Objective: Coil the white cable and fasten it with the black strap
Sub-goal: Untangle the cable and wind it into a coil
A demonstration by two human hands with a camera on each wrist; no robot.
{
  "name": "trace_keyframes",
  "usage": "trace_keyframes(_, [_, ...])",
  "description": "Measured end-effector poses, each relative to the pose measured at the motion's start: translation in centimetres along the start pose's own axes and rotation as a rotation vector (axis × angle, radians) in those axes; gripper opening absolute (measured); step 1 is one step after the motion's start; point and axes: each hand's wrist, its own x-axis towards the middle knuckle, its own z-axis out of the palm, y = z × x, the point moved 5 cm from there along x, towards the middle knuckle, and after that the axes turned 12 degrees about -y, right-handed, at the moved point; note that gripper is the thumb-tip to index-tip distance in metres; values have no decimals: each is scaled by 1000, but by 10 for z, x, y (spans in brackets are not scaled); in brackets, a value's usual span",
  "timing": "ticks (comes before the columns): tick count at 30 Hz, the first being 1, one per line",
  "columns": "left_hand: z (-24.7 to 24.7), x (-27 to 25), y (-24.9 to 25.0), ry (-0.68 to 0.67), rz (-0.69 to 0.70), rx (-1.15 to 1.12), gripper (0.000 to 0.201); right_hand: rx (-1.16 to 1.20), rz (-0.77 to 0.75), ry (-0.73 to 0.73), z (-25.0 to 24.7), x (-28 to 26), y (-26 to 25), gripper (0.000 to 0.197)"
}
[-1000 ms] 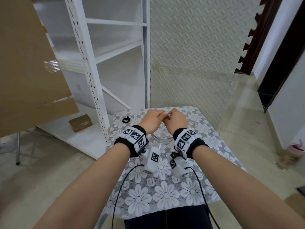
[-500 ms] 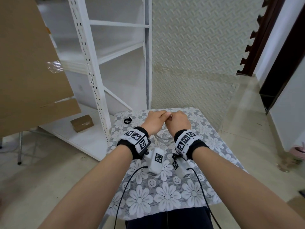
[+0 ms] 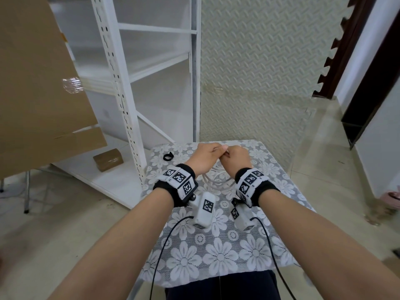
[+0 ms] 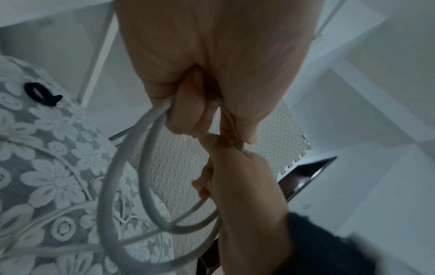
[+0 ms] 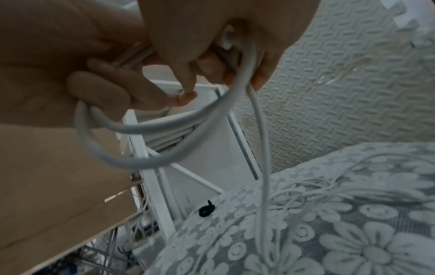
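The white cable (image 3: 218,179) hangs in loops (image 4: 132,186) from both hands above the far half of the table, and its loose length (image 5: 262,176) trails down onto the cloth. My left hand (image 3: 206,155) grips the top of the loops (image 5: 141,156). Close beside it, fingertips touching, my right hand (image 3: 234,158) pinches the cable (image 4: 231,130). A white plug end (image 5: 227,40) shows inside the right hand's fingers. The black strap (image 3: 168,156) lies curled on the table's far left corner, apart from both hands; it also shows as the strap (image 4: 41,94) and the strap (image 5: 207,208).
A small table with a white floral lace cloth (image 3: 216,252) stands in front of me. A white metal shelf (image 3: 121,87) rises at its far left. A brown cardboard sheet (image 3: 36,87) leans at the left. A patterned foam mat (image 3: 259,72) covers the wall behind.
Both hands stay pressed together over the far part of the table, holding the cable. The strap has not moved.
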Motion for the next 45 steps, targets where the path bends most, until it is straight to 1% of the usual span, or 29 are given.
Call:
trace_keyframes(3, [1, 10, -6, 51, -39, 62, 24, 281, 31, -8, 3, 5, 7, 26])
trace_keyframes(4, [-2, 12, -9, 87, -49, 57, 27, 387, 28, -4, 3, 5, 7, 26])
trace_keyframes(6, [-9, 16, -15, 141, -77, -45, 39, 486, 5, 24, 1, 4, 8, 36])
trace_keyframes(8, [-16, 17, -21, 150, -78, -207, 42, 535, 10, 9, 3, 3, 9, 48])
trace_keyframes(9, [-18, 16, -23, 148, -71, -288, 40, 608, 44, 1, 6, 4, 12, 49])
trace_keyframes(11, [-18, 13, -28, 130, -63, -516, 34, 841, 163, -10, 10, 5, 21, 45])
trace_keyframes(13, [-14, 9, -32, 69, -24, -733, 26, 1099, 236, -15, 13, 4, 25, 40])
trace_keyframes(14, [-12, 7, -32, 32, -1, -779, 20, 1193, 249, -12, 14, 4, 25, 39])
trace_keyframes(16, [-6, 6, -34, -26, 30, -766, 7, 1326, 256, 2, 14, 4, 27, 39])
trace_keyframes(17, [-4, 7, -35, -36, 47, -760, 11, 1374, 257, 10, 14, 4, 27, 38])
trace_keyframes(19, [0, 7, -36, -40, 78, -804, 24, 1441, 261, 9, 14, 4, 28, 36])
trace_keyframes(21, [1, 7, -36, -36, 107, -866, 28, 1467, 249, -13, 13, 4, 27, 32])
trace_keyframes(25, [5, 9, -39, -11, 98, -956, 24, 1495, 229, -70, 19, 4, 27, 26])
trace_keyframes(30, [9, 9, -41, -62, 56, -1056, 22, 1499, 236, -127, 20, 7, 30, 31])
trace_keyframes(32, [7, 9, -42, -79, 38, -1082, 21, 1485, 230, -142, 21, 7, 29, 29])
trace_keyframes(33, [6, 9, -42, -87, 23, -1048, 19, 1470, 226, -141, 21, 7, 29, 26])
trace_keyframes(35, [4, 10, -40, -96, -16, -880, 20, 1419, 213, -123, 20, 6, 31, 23])
trace_keyframes(37, [2, 10, -38, -85, -50, -759, 26, 1377, 208, -110, 19, 5, 32, 27])
trace_keyframes(38, [1, 10, -39, -74, -57, -754, 28, 1374, 198, -112, 18, 5, 31, 29])
trace_keyframes(42, [-2, 11, -45, -25, -94, -939, 31, 1371, 142, -175, 11, 8, 24, 43])
trace_keyframes(45, [-5, 12, -51, 55, -131, -1074, 32, 1261, 128, -277, 10, 8, 19, 46])
